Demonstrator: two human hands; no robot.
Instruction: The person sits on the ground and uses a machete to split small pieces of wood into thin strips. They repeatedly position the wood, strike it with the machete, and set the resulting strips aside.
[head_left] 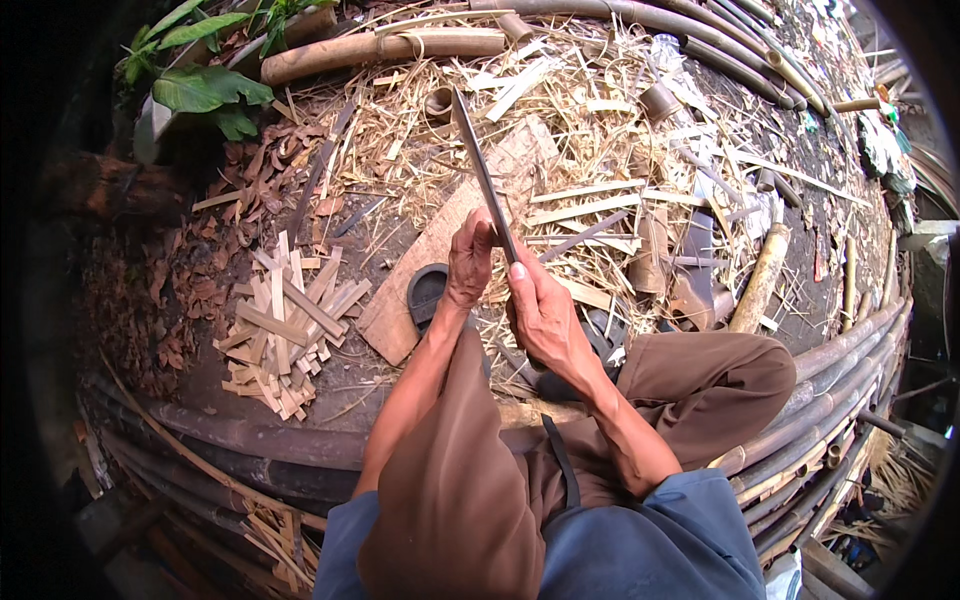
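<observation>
My right hand [550, 318] is closed round the lower end of a long dark-bladed knife [474, 155], with the thumb along its top. The blade points away from me and slants a little left. Close beside the blade, my left hand [470, 262] is raised over my bent left knee, its fingers curled together. Whatever it may hold is too small or hidden to make out. Beneath both hands lies a flat wooden board [440, 250], slanting toward the far right. A dark sandal [428, 288] rests on the board's near end.
A pile of short split bamboo strips [285, 325] lies at the left. Pale shavings [400, 140] cover the ground ahead. Bamboo poles [640, 15] line the far side, and more poles [815, 385] run under my legs. A thick bamboo piece [762, 275] lies at the right.
</observation>
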